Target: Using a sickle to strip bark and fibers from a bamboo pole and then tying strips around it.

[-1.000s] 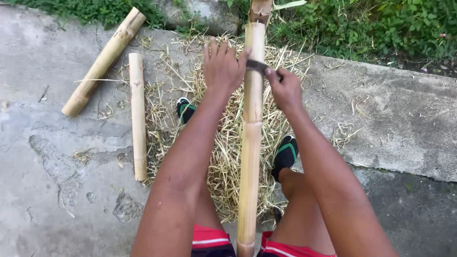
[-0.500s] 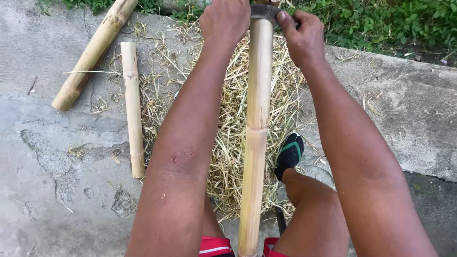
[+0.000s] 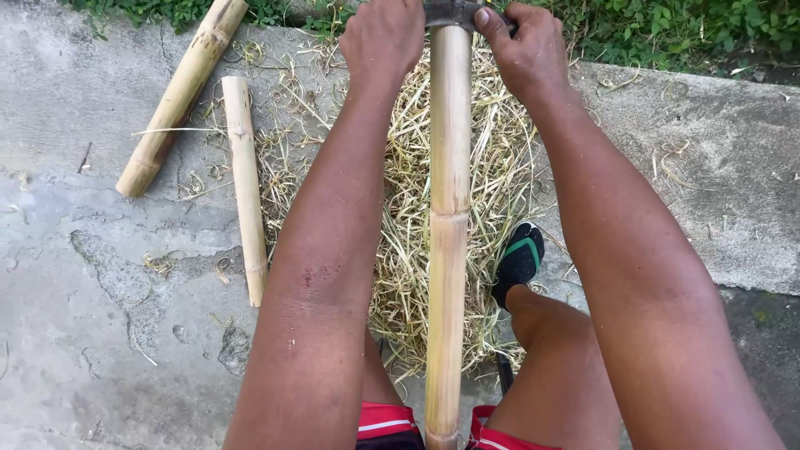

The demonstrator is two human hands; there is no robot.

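Head view: looking down at two bare arms over a concrete slab (image 3: pixel 75 333).
Left hand (image 3: pixel 385 35): fingers curled shut on one end of a dark metal blade (image 3: pixel 450 12).
Right hand (image 3: pixel 523 48): fingers clamped on the blade's other end.
Bamboo pole (image 3: pixel 448 217): upright between the knees, the blade lying across its far end.
Progress: a heap of pale shavings (image 3: pixel 408 250) lies under the pole; its skin looks mostly smooth, so scraping seems partly done.
Nearby: two shorter bamboo pieces (image 3: pixel 243 183) to the left, a black-and-green sandal (image 3: pixel 518 258).
Packages, labels, signs: none visible.
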